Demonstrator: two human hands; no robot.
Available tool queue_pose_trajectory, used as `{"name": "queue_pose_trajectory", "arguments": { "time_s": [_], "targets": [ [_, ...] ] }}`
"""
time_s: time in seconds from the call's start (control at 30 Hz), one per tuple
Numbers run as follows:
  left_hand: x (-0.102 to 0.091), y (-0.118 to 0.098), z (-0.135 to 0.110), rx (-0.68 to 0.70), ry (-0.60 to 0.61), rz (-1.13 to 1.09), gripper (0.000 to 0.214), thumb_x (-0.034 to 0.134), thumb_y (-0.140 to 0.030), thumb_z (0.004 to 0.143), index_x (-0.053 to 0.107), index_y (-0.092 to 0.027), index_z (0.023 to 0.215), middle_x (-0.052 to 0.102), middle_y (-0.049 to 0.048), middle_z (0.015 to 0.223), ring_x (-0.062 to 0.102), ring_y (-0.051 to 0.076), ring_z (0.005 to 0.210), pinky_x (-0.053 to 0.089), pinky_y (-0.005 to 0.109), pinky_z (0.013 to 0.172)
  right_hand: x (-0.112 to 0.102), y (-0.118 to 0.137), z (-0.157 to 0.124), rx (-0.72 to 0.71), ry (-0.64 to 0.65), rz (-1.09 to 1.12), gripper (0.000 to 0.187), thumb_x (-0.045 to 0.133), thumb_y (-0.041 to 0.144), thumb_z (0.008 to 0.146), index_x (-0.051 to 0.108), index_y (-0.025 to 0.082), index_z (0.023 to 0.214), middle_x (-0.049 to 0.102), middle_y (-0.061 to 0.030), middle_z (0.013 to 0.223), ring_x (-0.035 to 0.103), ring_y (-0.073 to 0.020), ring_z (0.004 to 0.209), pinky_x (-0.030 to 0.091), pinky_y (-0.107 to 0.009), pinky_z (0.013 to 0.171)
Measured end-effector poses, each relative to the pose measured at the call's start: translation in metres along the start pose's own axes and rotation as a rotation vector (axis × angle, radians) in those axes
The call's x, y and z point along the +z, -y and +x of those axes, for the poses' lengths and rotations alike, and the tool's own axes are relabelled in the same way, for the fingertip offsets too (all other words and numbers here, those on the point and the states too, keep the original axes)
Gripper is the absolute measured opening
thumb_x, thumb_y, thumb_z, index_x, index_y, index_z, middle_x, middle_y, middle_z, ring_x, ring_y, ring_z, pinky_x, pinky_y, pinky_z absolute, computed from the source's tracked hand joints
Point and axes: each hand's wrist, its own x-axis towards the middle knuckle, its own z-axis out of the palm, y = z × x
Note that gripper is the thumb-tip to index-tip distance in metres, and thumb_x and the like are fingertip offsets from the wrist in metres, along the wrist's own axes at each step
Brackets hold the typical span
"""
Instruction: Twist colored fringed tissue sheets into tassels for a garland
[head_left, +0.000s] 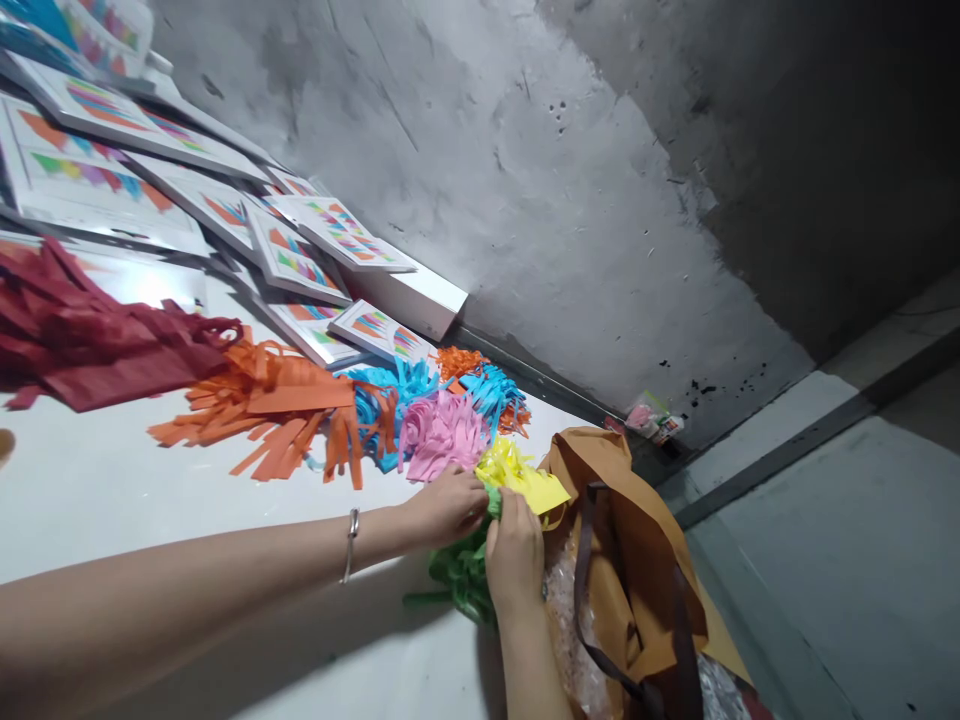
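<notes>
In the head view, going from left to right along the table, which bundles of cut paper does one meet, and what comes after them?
Dark red strips → orange strips → blue strips → pink strips → yellow strips → brown bag. Left out: the green strips, partly covered by the left hand and the right hand.

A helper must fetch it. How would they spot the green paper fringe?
On the white table, follow the row of paper fringes right to the brown bag. The green fringe lies near it, where the left hand and right hand meet: the only green one, beside the yellow fringe.
</notes>
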Motion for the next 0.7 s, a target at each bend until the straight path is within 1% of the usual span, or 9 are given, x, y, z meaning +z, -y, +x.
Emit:
{"name": "queue_pose_trajectory", "arguments": {
  "time_s": [0.07, 0.13, 0.2, 0.27, 0.33, 0.47, 0.57, 0.63, 0.7],
  "targets": [
    [-0.002, 0.0, -0.002, 0.014, -0.043, 0.044, 0.018, 0.062, -0.007, 0.081, 0.065, -0.017, 0.096, 0.071, 0.0086, 0.097, 0.063, 0.025, 0.09, 0.04, 0.036, 0.08, 0.0, -0.003, 0.004, -0.007, 0.045, 0.024, 0.034, 0.044, 0.008, 0.086, 0.071, 0.018, 0.105, 0.073, -0.0114, 0.099, 0.067, -0.0267, 0.094, 0.049, -0.039, 0.088],
    [-0.005, 0.0, -0.004, 0.038, -0.087, 0.085, 0.032, 0.058, -0.005, 0.084, 0.062, -0.017, 0.113, 0.067, 0.0123, 0.114, 0.061, 0.027, 0.1, 0.039, 0.039, 0.087, -0.002, -0.008, 0.009, 0.016, 0.054, 0.052, 0.03, 0.044, 0.012, 0.088, 0.072, 0.018, 0.097, 0.074, -0.0098, 0.091, 0.069, -0.0246, 0.087, 0.05, -0.034, 0.081],
    [-0.007, 0.0, -0.005, 0.088, -0.11, 0.115, 0.038, 0.056, -0.003, 0.086, 0.06, -0.021, 0.12, 0.063, 0.0118, 0.12, 0.058, 0.028, 0.105, 0.037, 0.041, 0.091, -0.005, -0.012, 0.014, 0.048, 0.048, 0.084, 0.027, 0.045, 0.014, 0.088, 0.072, 0.018, 0.091, 0.075, -0.0074, 0.086, 0.069, -0.022, 0.08, 0.05, -0.03, 0.075],
    [-0.008, -0.001, -0.004, 0.145, -0.115, 0.129, 0.035, 0.057, -0.005, 0.088, 0.062, -0.024, 0.117, 0.063, 0.0093, 0.117, 0.056, 0.027, 0.104, 0.037, 0.04, 0.093, -0.008, -0.012, 0.017, 0.072, 0.045, 0.122, 0.024, 0.047, 0.016, 0.087, 0.071, 0.019, 0.086, 0.074, -0.0037, 0.079, 0.068, -0.0192, 0.072, 0.049, -0.027, 0.069],
    [-0.009, -0.003, -0.001, 0.179, -0.123, 0.13, 0.026, 0.06, -0.008, 0.088, 0.064, -0.023, 0.109, 0.065, 0.0089, 0.111, 0.055, 0.027, 0.101, 0.036, 0.041, 0.093, -0.009, -0.011, 0.018, 0.082, 0.036, 0.157, 0.022, 0.049, 0.018, 0.086, 0.07, 0.019, 0.083, 0.074, -0.0012, 0.076, 0.067, -0.0172, 0.07, 0.049, -0.025, 0.066],
    [-0.018, -0.005, -0.002, 0.224, -0.144, 0.089, 0.013, 0.061, -0.009, 0.091, 0.065, -0.021, 0.095, 0.067, 0.0099, 0.112, 0.054, 0.027, 0.102, 0.035, 0.043, 0.098, -0.012, -0.017, 0.019, 0.138, -0.063, 0.165, 0.021, 0.05, 0.015, 0.087, 0.071, 0.018, 0.089, 0.075, -0.0038, 0.086, 0.068, -0.0173, 0.08, 0.05, -0.028, 0.077],
    [-0.03, -0.002, -0.011, 0.247, -0.156, 0.02, 0.017, 0.055, -0.008, 0.094, 0.064, -0.022, 0.096, 0.069, 0.0069, 0.113, 0.056, 0.025, 0.105, 0.035, 0.039, 0.1, -0.022, -0.042, 0.022, 0.249, -0.194, 0.145, 0.012, 0.057, 0.021, 0.094, 0.068, 0.016, 0.095, 0.072, -0.0034, 0.092, 0.067, -0.0168, 0.084, 0.052, -0.034, 0.081],
    [-0.038, 0.004, -0.018, 0.221, -0.181, -0.038, 0.018, 0.052, -0.008, 0.096, 0.063, -0.022, 0.093, 0.071, 0.0038, 0.104, 0.059, 0.022, 0.1, 0.038, 0.036, 0.098, -0.032, -0.067, 0.023, 0.336, -0.284, 0.146, 0.016, 0.061, 0.031, 0.097, 0.066, 0.016, 0.095, 0.069, -0.0004, 0.087, 0.066, -0.0144, 0.079, 0.054, -0.033, 0.076],
    [-0.047, 0.016, -0.022, 0.13, -0.247, -0.095, 0.016, 0.05, -0.012, 0.098, 0.062, -0.02, 0.09, 0.07, 0.0025, 0.093, 0.06, 0.019, 0.092, 0.043, 0.033, 0.092, -0.044, -0.09, 0.02, 0.41, -0.371, 0.161, 0.023, 0.062, 0.038, 0.098, 0.065, 0.015, 0.093, 0.066, 0.0019, 0.081, 0.064, -0.0115, 0.069, 0.055, -0.029, 0.068]
  ]
}}
